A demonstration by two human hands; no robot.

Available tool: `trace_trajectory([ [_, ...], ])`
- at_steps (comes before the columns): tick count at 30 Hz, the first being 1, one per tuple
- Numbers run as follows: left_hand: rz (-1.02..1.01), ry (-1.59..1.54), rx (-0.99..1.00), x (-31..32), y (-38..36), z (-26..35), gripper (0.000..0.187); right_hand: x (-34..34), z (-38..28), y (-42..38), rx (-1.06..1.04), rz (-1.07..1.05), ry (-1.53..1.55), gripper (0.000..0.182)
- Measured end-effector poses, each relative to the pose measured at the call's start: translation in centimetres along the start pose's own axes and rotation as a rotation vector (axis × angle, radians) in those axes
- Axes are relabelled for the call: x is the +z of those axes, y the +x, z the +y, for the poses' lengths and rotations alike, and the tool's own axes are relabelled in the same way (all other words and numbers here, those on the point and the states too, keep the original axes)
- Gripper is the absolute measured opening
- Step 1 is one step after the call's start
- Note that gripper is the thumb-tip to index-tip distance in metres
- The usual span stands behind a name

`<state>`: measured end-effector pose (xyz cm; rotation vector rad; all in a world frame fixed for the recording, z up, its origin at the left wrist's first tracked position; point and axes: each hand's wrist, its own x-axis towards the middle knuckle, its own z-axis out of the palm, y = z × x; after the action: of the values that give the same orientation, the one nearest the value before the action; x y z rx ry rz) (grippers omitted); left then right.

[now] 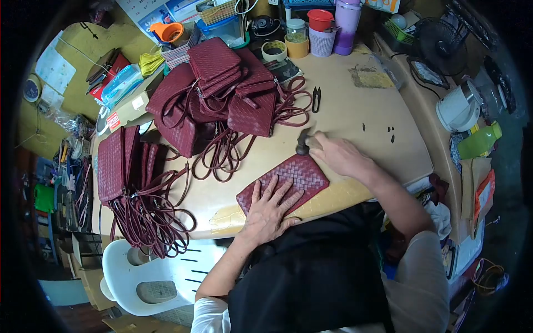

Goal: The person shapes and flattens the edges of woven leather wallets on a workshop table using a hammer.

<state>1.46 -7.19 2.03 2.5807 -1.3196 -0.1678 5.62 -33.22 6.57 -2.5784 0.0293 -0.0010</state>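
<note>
A burgundy woven pouch (302,176) lies flat near the front edge of the table. My left hand (270,206) rests on it, fingers spread over its left part. In my right hand (337,154) is a small hammer (302,145), its dark head right at the pouch's far corner; the handle is mostly hidden in my closed fingers. Beyond it, a pair of black thread snips (316,100) lies on the table. To the left sits a heap of matching burgundy bags (214,83) with thin straps trailing toward the pouch.
Another stack of burgundy bags (118,166) sits at the table's left edge, straps hanging over a white plastic chair (125,272). Several small dark pieces (391,133) lie on the right. A tape roll (273,51) and purple tumbler (346,28) stand at the back.
</note>
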Motion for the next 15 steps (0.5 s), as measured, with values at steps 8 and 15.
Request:
trace_trajectory([
  [8, 0.045, -0.023, 0.008, 0.2, 0.0, -0.2, 0.065, -0.4, -0.5, 0.3, 0.056, -0.040, 0.053, 0.036],
  [15, 0.154, -0.109, -0.114, -2.6, 2.2, -0.9, 0.077, 0.6, 3.6, 1.0, -0.018, 0.104, -0.288, 0.032],
])
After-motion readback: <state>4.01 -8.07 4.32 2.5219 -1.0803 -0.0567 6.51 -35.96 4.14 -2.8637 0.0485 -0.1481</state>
